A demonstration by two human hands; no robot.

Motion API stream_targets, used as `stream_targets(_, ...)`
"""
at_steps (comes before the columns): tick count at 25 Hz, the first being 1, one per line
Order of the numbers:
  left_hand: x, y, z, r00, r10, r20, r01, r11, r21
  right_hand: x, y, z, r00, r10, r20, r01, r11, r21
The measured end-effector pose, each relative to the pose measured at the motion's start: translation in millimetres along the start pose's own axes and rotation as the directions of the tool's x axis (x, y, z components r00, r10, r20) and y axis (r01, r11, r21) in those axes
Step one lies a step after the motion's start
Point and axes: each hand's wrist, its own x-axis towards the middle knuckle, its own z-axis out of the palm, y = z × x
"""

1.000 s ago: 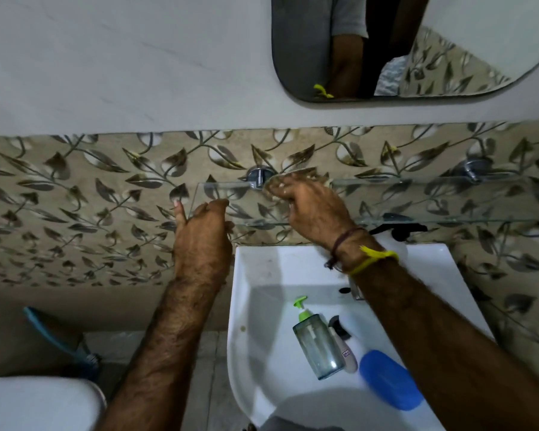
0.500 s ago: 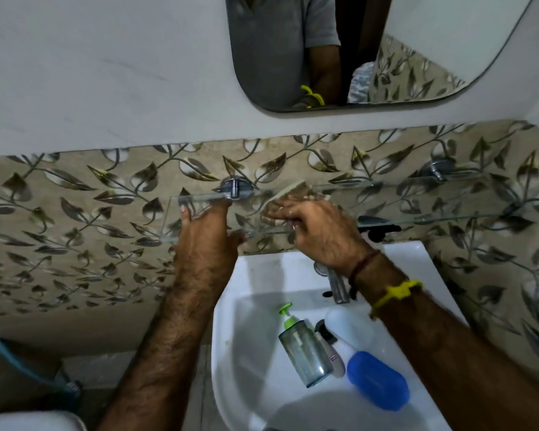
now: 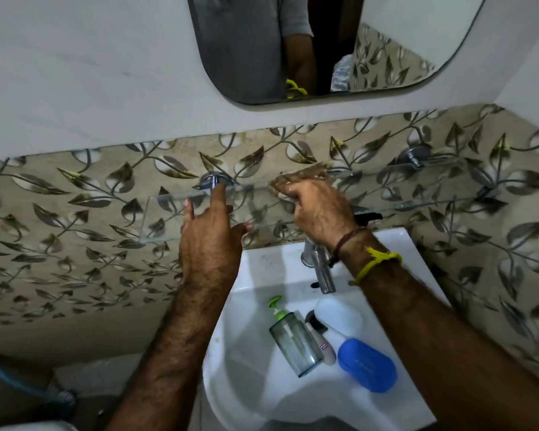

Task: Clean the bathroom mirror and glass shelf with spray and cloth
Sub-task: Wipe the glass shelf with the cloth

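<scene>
The clear glass shelf point(image 3: 168, 219) runs along the leaf-patterned wall on chrome brackets, below the rounded mirror point(image 3: 386, 42). My left hand point(image 3: 209, 237) holds the shelf near its left end: thumb at the front edge, fingers on top, index finger stretched up to the left bracket point(image 3: 212, 180). My right hand point(image 3: 318, 213) presses a tan cloth point(image 3: 305, 177) onto the shelf top near the wall, right of that bracket. The cloth is bunched under my fingers and partly hidden.
A white sink point(image 3: 246, 384) sits just below the shelf with a chrome tap point(image 3: 321, 269). In the basin lie a green-topped pump bottle point(image 3: 293, 343), a white bottle point(image 3: 339, 315) and a blue case point(image 3: 367, 365). A blue hose point(image 3: 13, 377) hangs at the lower left.
My right hand has slid the cloth to the right along the shelf. My left index finger has stretched out to the bracket. More of the mirror and sink has come into view.
</scene>
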Motion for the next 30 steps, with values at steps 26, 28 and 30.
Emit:
stream_targets(26, 13, 30, 11, 0.968, 0.046, 0.247, -0.161, 0.868, 0.469, -4, 59, -26, 0.988, 0.094, -0.119, -0.100, 0.994, -0.051)
stream_targets(28, 13, 42, 15, 0.967, 0.098, 0.234, -0.184, 0.905, 0.382, -6, 56, -25, 1.000, 0.025, -0.013, -0.025, 1.000, 0.007)
stream_targets(30, 15, 52, 22, 0.951, 0.190, 0.245, -0.262, 0.914, 0.310, -19, 64, -26, 1.000, -0.018, 0.013, 0.017, 0.998, 0.058)
